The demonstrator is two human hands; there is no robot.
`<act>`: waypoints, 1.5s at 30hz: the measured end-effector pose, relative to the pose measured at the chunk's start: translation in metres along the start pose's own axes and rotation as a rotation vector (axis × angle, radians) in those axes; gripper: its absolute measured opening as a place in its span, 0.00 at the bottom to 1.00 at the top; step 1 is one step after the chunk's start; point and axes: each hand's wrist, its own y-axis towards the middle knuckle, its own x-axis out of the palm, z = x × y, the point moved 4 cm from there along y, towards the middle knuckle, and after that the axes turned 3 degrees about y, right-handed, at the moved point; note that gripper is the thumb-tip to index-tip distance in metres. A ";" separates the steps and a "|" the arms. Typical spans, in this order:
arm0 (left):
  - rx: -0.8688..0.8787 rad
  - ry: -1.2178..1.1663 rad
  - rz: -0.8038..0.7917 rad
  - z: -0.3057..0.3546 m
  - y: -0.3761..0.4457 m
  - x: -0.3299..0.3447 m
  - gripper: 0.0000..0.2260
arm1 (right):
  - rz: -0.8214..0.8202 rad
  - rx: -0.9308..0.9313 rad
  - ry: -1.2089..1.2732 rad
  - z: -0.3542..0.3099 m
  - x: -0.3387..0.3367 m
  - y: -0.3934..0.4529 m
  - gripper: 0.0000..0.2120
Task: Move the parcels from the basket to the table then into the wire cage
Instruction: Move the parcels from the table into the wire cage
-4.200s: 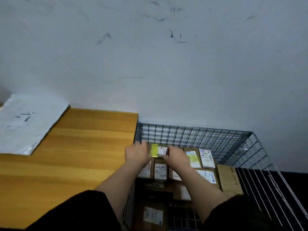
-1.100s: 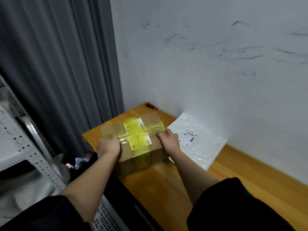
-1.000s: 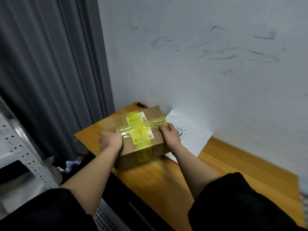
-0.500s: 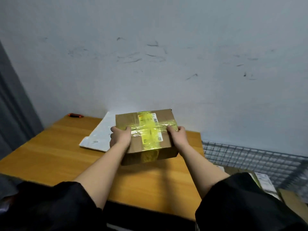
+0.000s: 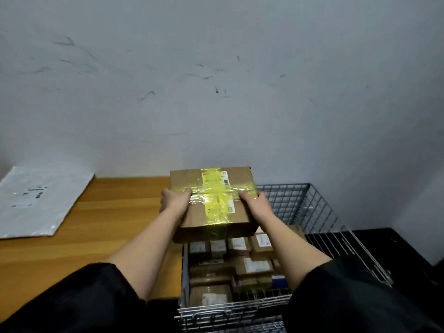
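Brown corrugated card, one parcel (image 5: 212, 203): you hold it in the air, over the near-left corner of the wire cage (image 5: 319, 212) and partly over the right end of the wooden surface (image 5: 115, 212). It touches neither.

Grip: your left hand (image 5: 174, 200) clasps the left edge and your right hand (image 5: 253, 203) the right edge, thumbs on the top face, fingers curled round the sides and, as far as can be judged, underneath. Holding at opposite edges looks chosen to keep the wide, flat box level and to leave its underside free for setting down among the stock below.

Appearance: rectangular and shallow, with sharp corners. Glossy yellow tape crosses it lengthwise and widthwise, wrinkled where the bands meet. A white label with a barcode sits at the far end of the yellow strip; the print is too small to read.

Cage contents: many smaller cartons (image 5: 240, 258) with white labels, packed close together. Open room shows toward the far right side.

Also on the surface: one grey plastic mailer (image 5: 38, 200), lying flat at the far left, well apart from the parcel.

Stage, as a judgement: the table-to-cage leg for this item, with lowering not yet done.
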 end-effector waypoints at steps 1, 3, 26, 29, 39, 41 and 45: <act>-0.002 0.008 -0.024 0.003 -0.007 0.021 0.34 | -0.009 0.011 0.000 0.007 -0.020 0.005 0.27; -0.002 0.021 -0.072 0.007 -0.021 0.061 0.36 | -0.005 0.028 -0.015 0.023 -0.056 0.017 0.29; -0.269 0.269 -0.475 -0.077 0.034 0.286 0.48 | 0.056 0.393 -0.040 0.183 -0.141 0.134 0.32; -0.339 0.283 -0.481 -0.097 0.042 0.306 0.47 | 0.014 0.428 -0.067 0.207 -0.138 0.155 0.31; -0.561 0.230 -0.406 -0.193 0.050 0.384 0.46 | -0.170 0.640 -0.188 0.329 -0.138 0.230 0.38; -0.593 0.238 -0.431 -0.217 0.052 0.396 0.46 | -0.222 0.693 -0.189 0.358 -0.135 0.239 0.40; -0.640 0.287 -0.444 -0.257 0.055 0.412 0.50 | -0.282 0.822 -0.178 0.405 -0.124 0.239 0.41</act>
